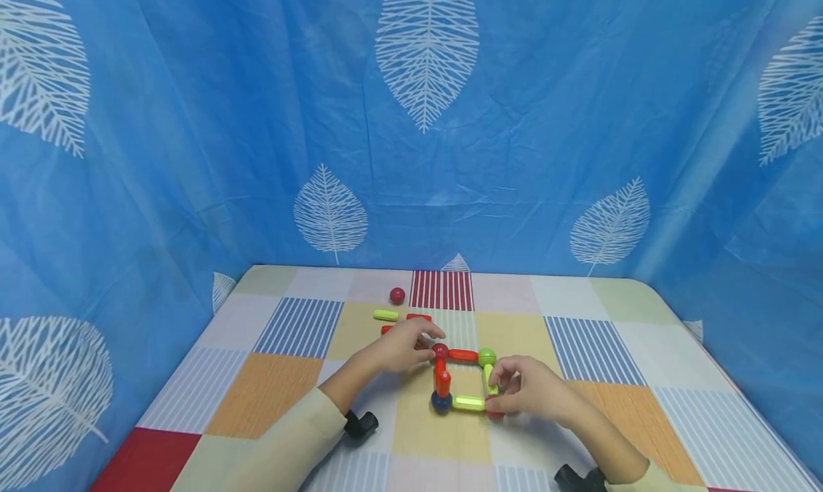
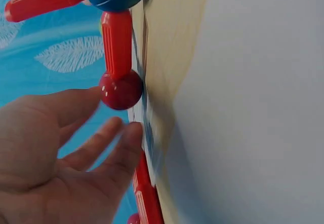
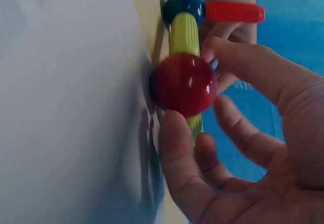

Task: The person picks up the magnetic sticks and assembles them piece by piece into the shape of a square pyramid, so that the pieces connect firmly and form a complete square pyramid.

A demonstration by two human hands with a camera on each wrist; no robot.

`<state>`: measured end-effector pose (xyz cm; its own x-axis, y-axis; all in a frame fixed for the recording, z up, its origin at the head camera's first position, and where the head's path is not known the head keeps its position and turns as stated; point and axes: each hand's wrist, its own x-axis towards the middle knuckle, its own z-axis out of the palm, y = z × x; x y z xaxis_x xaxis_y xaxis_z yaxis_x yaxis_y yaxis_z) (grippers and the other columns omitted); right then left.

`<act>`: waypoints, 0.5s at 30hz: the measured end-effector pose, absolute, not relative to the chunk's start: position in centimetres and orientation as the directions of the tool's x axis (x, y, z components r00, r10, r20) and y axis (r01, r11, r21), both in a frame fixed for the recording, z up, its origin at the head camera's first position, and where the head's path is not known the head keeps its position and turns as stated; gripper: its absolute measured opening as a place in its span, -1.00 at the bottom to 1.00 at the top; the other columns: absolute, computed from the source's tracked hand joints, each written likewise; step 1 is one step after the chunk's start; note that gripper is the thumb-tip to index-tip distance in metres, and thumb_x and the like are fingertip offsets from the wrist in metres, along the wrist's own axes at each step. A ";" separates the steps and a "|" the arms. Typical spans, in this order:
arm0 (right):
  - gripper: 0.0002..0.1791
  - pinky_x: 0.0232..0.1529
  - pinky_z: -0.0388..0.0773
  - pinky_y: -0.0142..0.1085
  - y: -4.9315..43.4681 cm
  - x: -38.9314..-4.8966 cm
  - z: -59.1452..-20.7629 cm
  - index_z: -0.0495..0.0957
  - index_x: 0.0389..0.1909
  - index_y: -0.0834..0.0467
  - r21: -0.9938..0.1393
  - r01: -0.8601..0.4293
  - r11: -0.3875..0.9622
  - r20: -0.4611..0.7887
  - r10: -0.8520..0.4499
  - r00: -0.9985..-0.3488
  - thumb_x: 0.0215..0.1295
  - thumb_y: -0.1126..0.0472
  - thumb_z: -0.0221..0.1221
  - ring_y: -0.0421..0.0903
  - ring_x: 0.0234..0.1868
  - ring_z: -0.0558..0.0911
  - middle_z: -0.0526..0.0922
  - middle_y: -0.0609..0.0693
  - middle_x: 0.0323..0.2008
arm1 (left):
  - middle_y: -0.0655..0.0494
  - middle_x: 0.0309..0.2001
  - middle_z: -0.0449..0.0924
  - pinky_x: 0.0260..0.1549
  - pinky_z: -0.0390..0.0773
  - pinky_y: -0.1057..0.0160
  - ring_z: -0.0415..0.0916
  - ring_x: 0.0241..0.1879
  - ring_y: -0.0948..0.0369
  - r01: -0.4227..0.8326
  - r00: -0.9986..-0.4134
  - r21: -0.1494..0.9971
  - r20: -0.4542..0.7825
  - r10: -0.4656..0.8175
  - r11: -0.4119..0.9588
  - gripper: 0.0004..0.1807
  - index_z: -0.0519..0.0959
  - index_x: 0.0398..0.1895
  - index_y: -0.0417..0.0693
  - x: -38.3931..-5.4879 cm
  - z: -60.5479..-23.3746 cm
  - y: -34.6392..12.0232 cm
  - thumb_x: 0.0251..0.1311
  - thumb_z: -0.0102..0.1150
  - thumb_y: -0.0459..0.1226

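Observation:
On the patchwork cloth lies a square frame of toy rods and balls. Its corners are a far-left red ball (image 1: 440, 351), a green ball (image 1: 486, 357), a blue ball (image 1: 441, 403) and a near-right red ball (image 3: 185, 84). Red rods (image 1: 463, 355) and green rods (image 1: 468, 403) join them, and another red rod (image 1: 443, 385) stands up from the blue ball. My left hand (image 1: 401, 345) is at the far-left red ball, thumb at its side, other fingers loosely bent and apart from it. With thumb and fingertips around it, my right hand (image 1: 534, 388) holds the near-right red ball.
Beyond my left hand lie a loose red ball (image 1: 397, 295), a loose green rod (image 1: 386, 315) and loose red rods (image 1: 419, 318). Blue leaf-print curtains (image 1: 489, 213) enclose the table's back and sides. Black devices (image 1: 361, 426) sit at both wrists.

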<state>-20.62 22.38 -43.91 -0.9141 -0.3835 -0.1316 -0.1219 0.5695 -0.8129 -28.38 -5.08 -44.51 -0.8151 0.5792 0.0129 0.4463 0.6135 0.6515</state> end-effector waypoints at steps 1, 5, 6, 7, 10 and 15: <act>-0.60 -0.45 0.55 -0.37 22.3 -20.4 -43.9 0.57 -0.25 0.19 -0.812 -0.136 0.568 -0.133 -0.406 -0.904 -0.02 0.20 0.56 -0.17 -0.41 0.55 0.54 0.06 -0.29 | 0.13 0.04 0.69 -0.02 0.67 0.27 0.65 -0.04 0.22 0.442 -0.815 0.644 -0.003 0.580 0.624 -0.64 0.66 0.16 -0.01 -28.4 -44.6 -4.9 0.30 0.35 -0.30; -0.55 -0.40 0.56 -0.38 22.2 -20.1 -43.8 0.54 -0.25 0.15 -0.780 -0.177 0.600 -0.121 -0.423 -0.898 -0.10 0.22 0.60 -0.14 -0.37 0.58 0.58 0.02 -0.31 | 0.20 0.03 0.69 0.03 0.66 0.24 0.63 -0.01 0.23 0.423 -0.823 0.632 -0.031 0.567 0.649 -0.65 0.67 0.14 0.05 -28.2 -44.8 -4.8 0.29 0.36 -0.28; -0.55 -0.37 0.58 -0.38 22.3 -20.1 -43.8 0.55 -0.25 0.15 -0.776 -0.175 0.606 -0.121 -0.415 -0.902 -0.10 0.23 0.60 -0.13 -0.34 0.60 0.60 0.02 -0.30 | 0.20 0.01 0.69 0.02 0.66 0.24 0.62 -0.02 0.22 0.420 -0.826 0.631 -0.031 0.562 0.652 -0.65 0.68 0.13 0.05 -28.2 -44.8 -4.9 0.28 0.37 -0.28; -0.56 -0.36 0.61 -0.37 22.3 -20.3 -43.9 0.55 -0.24 0.16 -0.776 -0.166 0.609 -0.122 -0.402 -0.907 -0.10 0.25 0.60 -0.11 -0.33 0.63 0.62 0.01 -0.29 | 0.19 -0.01 0.70 0.02 0.66 0.23 0.62 -0.03 0.21 0.418 -0.829 0.630 -0.029 0.559 0.654 -0.66 0.69 0.11 0.05 -28.2 -44.8 -5.0 0.26 0.39 -0.29; -0.59 -0.28 0.66 -0.36 22.8 -21.1 -44.1 0.61 -0.19 0.16 -0.772 -0.152 0.618 -0.114 -0.369 -0.922 -0.06 0.27 0.58 -0.09 -0.26 0.68 0.67 0.00 -0.24 | 0.17 -0.07 0.69 -0.04 0.64 0.25 0.59 -0.10 0.21 0.398 -0.839 0.639 -0.037 0.543 0.658 -0.67 0.71 0.05 0.03 -28.1 -44.8 -5.6 0.20 0.44 -0.30; -0.62 -0.13 0.71 -0.28 23.9 -23.0 -45.0 0.69 -0.08 0.16 -0.798 -0.131 0.588 -0.105 -0.350 -0.931 0.04 0.28 0.52 -0.07 -0.12 0.71 0.75 0.04 -0.13 | 0.19 -0.18 0.66 -0.17 0.60 0.29 0.53 -0.24 0.24 0.325 -0.856 0.701 -0.068 0.513 0.635 -0.75 0.73 -0.14 0.04 -27.6 -44.9 -6.4 0.10 0.50 -0.34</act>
